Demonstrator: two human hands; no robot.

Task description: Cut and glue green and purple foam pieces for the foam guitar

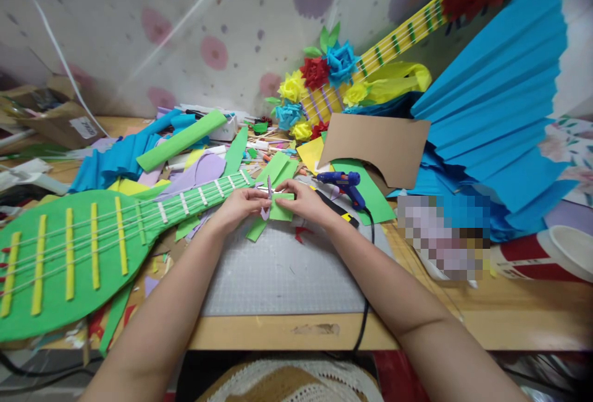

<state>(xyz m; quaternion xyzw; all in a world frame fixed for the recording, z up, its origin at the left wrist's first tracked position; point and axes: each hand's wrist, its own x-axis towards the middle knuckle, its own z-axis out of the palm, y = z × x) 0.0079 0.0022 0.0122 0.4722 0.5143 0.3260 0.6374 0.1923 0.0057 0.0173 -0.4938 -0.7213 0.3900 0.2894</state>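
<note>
Between the hands [238,207], purple strip [269,186], long axis vertical in view

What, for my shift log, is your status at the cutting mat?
Left hand pinching purple piece. Right hand pinching green piece. Blue glue gun and black-and-yellow tool close by, right side.

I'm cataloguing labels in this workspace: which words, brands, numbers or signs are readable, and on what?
Nothing reads with certainty.
Cardboard box: white label, characters too blurred.
Red-and-white cup: pale marks on red, too blurred.
Blue glue gun: any marking too small to read.
</note>
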